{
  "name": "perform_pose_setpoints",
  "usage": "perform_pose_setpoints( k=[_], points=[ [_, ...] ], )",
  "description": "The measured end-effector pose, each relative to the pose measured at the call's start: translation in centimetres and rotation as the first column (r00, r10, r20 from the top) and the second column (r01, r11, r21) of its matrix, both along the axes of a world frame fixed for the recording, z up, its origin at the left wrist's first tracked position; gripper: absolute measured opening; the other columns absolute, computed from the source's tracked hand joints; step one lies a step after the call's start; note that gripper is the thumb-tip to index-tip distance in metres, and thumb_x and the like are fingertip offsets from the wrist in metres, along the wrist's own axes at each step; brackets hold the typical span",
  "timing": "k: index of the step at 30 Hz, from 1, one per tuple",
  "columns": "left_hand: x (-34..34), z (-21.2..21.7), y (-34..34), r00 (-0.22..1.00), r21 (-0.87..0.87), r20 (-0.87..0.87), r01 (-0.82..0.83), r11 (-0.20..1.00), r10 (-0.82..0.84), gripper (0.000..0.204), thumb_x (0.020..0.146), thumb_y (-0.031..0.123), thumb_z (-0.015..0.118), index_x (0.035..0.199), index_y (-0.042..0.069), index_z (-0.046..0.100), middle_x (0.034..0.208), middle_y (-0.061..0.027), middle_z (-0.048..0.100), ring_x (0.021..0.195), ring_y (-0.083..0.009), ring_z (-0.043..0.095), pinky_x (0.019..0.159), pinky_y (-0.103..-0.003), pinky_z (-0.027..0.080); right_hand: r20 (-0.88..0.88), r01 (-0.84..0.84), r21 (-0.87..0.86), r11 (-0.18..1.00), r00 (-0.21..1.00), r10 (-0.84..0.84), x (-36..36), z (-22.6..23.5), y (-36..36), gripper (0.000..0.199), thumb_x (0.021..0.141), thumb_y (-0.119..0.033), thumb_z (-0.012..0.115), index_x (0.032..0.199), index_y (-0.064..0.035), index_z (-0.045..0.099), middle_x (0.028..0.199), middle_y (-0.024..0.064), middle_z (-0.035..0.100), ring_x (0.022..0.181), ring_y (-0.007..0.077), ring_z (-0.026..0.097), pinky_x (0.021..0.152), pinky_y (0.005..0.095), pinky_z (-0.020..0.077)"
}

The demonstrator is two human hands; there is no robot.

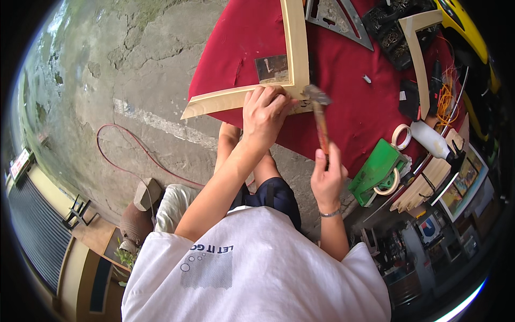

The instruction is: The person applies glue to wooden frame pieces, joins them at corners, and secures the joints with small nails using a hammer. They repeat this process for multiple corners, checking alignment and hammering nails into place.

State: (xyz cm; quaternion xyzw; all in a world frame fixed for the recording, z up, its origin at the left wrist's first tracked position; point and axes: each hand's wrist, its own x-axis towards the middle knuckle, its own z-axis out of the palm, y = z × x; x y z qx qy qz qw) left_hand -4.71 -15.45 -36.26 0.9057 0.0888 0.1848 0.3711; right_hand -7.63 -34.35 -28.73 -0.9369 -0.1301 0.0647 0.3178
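A pale wooden frame corner (217, 100), two bars joined in an L, lies on a table with a red cloth (348, 91). My left hand (263, 115) is closed over the near bar beside the joint, fingers curled on the wood. Whether a nail is pinched at its fingertips I cannot tell. In my right hand (329, 180) is a hammer (321, 126), gripped low on its reddish handle. Its slightly blurred head is close to the outer side of the joint, right of my left fingertips. Inside the L lies a dark metal plate (271, 70).
A metal triangle square (351, 24) and a black tray of small fasteners (394, 40) are at the far side. Rightward lie another L-shaped wooden piece (418, 64), orange cord (446, 102), a tape roll (401, 136), a green tape dispenser (373, 169) and a white bottle (429, 138). A red hose (145, 145) crosses the floor.
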Motion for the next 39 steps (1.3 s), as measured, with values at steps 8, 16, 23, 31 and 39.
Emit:
perform_pose_setpoints(
  k=[8, 16, 23, 31, 39],
  points=[
    [0.2, 0.5, -0.1, 1.000, -0.029, 0.001, 0.027, 0.999, -0.027, 0.018, 0.074, 0.014, 0.084, 0.086, 0.010, 0.071, 0.092, -0.0014, 0.066, 0.082, -0.0229, 0.062, 0.073, -0.038, 0.045, -0.217, 0.031, -0.101, 0.994, 0.975, -0.052, -1.3, -1.6, -0.9, 0.024, 0.105, -0.018, 0.056, 0.120, 0.0003, 0.057, 0.087, 0.0193, 0.067, 0.072, 0.0345, 0.069, 0.061, 0.0416, 0.0507],
    [0.1, 0.2, 0.2, 1.000, -0.029, 0.006, 0.024, 0.999, -0.024, 0.019, 0.073, 0.013, 0.085, 0.086, 0.010, 0.071, 0.091, -0.0014, 0.066, 0.082, -0.0236, 0.062, 0.072, -0.037, 0.046, -0.189, -0.026, -0.068, 0.997, 0.982, 0.013, -0.8, -2.4, -0.1, 0.027, 0.106, -0.020, 0.053, 0.120, 0.0030, 0.052, 0.080, 0.0204, 0.061, 0.059, 0.0374, 0.060, 0.053, 0.0406, 0.0461],
    [0.2, 0.3, 0.0, 1.000, -0.002, -0.003, 0.020, 1.000, -0.020, 0.020, 0.072, 0.013, 0.086, 0.085, 0.010, 0.071, 0.092, -0.0008, 0.066, 0.083, -0.0222, 0.062, 0.072, -0.036, 0.046, 0.011, 0.084, 0.072, 0.994, 0.996, -0.085, -1.1, -1.3, -0.2, 0.022, 0.105, -0.018, 0.055, 0.116, 0.0009, 0.058, 0.086, 0.0222, 0.066, 0.068, 0.0399, 0.066, 0.058, 0.0418, 0.0521],
    [0.3, 0.6, 0.2, 0.998, 0.070, -0.042, 0.052, 0.996, -0.049, 0.022, 0.078, 0.013, 0.081, 0.098, 0.015, 0.073, 0.094, 0.0001, 0.064, 0.084, -0.0212, 0.061, 0.074, -0.037, 0.043, 0.021, 0.317, 0.010, 0.948, 0.948, -0.317, -0.8, -1.8, -2.2, 0.025, 0.105, -0.024, 0.055, 0.113, -0.0005, 0.059, 0.094, 0.0207, 0.069, 0.082, 0.0401, 0.069, 0.068, 0.0440, 0.0517],
    [-0.3, 0.2, 0.1, 0.984, 0.195, -0.074, 0.171, 0.966, -0.160, 0.038, 0.083, 0.010, 0.073, 0.118, 0.024, 0.075, 0.096, 0.0017, 0.060, 0.088, -0.0195, 0.058, 0.074, -0.037, 0.042, 0.264, 0.330, -0.118, 0.936, 0.920, -0.291, 4.1, -4.6, -6.1, 0.030, 0.100, -0.017, 0.063, 0.125, -0.0005, 0.061, 0.105, 0.0159, 0.061, 0.096, 0.0309, 0.061, 0.083, 0.0444, 0.0499]
  ],
)
